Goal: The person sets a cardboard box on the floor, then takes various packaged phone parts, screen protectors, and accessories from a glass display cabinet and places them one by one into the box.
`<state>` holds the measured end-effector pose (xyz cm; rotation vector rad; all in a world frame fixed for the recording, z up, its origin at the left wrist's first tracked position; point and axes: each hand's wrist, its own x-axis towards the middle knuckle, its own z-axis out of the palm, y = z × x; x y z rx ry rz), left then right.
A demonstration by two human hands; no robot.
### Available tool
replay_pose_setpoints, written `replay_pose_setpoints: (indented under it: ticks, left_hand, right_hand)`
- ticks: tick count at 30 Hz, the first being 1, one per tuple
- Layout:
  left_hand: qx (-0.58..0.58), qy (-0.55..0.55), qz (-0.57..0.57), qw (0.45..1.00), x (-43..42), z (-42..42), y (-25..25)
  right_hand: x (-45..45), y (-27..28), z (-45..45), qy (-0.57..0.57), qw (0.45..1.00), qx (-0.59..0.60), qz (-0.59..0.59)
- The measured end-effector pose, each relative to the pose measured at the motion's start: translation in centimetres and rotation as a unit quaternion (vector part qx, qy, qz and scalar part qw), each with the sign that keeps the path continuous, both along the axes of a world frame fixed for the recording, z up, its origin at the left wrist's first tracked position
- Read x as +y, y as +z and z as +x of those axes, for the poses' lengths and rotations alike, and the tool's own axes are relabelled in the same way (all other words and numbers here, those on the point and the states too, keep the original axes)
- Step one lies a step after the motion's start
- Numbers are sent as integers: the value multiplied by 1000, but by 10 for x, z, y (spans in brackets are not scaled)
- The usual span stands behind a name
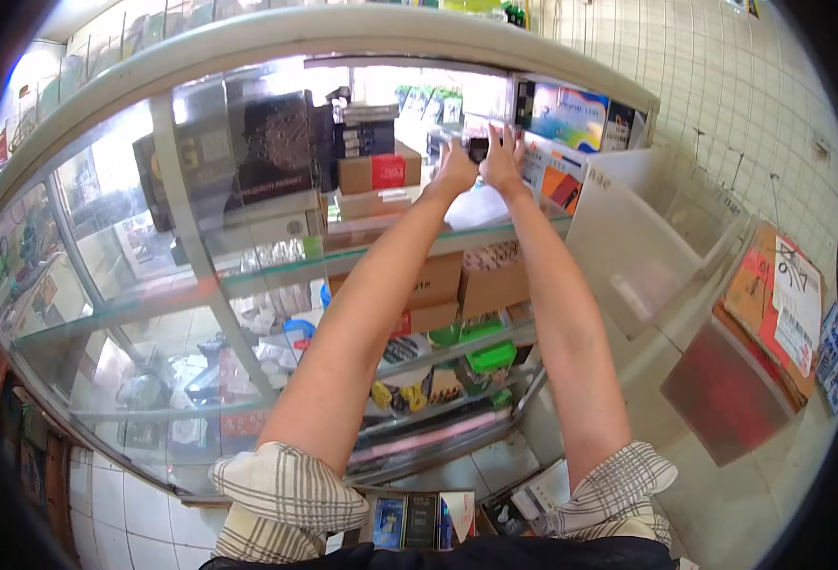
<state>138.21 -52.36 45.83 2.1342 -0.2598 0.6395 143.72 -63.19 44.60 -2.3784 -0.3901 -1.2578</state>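
Note:
Both arms reach forward into the upper shelf of a glass display case. My left hand [455, 163] and my right hand [501, 160] are close together, with a small dark object [478, 149] between them. Fingers of each hand are bent round its sides. Under the hands a clear plastic bag [480, 205] lies on the glass shelf [390, 245]. Brown boxes with a red label [388, 171] are stacked left of my left hand. To the right of my right hand stand a colourful box [567, 116] and an orange-and-white box [561, 186].
A translucent plastic panel [628, 242] leans at the right of the case. Farther right is a bin [727, 389] with cardboard [770, 313] on it. Lower shelves hold cartons [490, 285] and a green container [491, 355]. Small boxes [422, 521] lie near the body.

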Motion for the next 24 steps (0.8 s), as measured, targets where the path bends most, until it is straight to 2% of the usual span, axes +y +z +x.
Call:
replay_pose_setpoints:
  ticks: [1, 3, 5, 7, 9, 11, 13, 16, 17, 18, 20, 21, 23, 24]
  left_hand:
    - [-71, -3, 63, 995, 5, 1, -4]
    - [-50, -51, 102, 992, 7, 6, 1]
    - [-26, -64, 97, 993, 4, 17, 6]
    - [-6, -65, 87, 994, 0, 22, 6]
    - [-14, -10, 47, 999, -3, 22, 6]
    - [-8, -22, 7, 1000, -2, 50, 2]
    - [-17, -40, -96, 994, 0, 65, -2]
    - [65, -3, -253, 965, 2, 76, 0]
    - [114, 9, -264, 958, 6, 76, 1]
    - [114, 9, -264, 958, 11, 66, 1]
    - [140, -89, -319, 933, 17, 46, 3]
    - [136, -91, -319, 933, 18, 49, 2]
    - [96, 29, -148, 984, 19, 66, -1]
    - [98, 69, -140, 983, 14, 35, 9]
  right_hand:
    - [0, 0, -7, -22, 999, 29, -1]
    - [2, 0, -12, -27, 992, 119, 37]
    - [1, 2, -10, -31, 992, 123, 23]
    - [-2, 2, -5, -53, 997, 25, -40]
    - [6, 2, -4, 0, 999, 17, 30]
    - [2, 7, 0, 23, 1000, 1, 10]
    - [2, 10, 0, 48, 998, -24, 14]
    - [5, 14, -20, 62, 994, -91, 16]
    - [9, 17, -31, 53, 990, -130, 13]
    - [12, 20, -42, 44, 990, -126, 35]
    - [11, 18, -47, 66, 987, -139, 45]
    - [11, 17, -47, 88, 983, -154, 56]
    - [13, 11, -40, 82, 983, -131, 94]
    - [12, 6, -35, 74, 983, -102, 133]
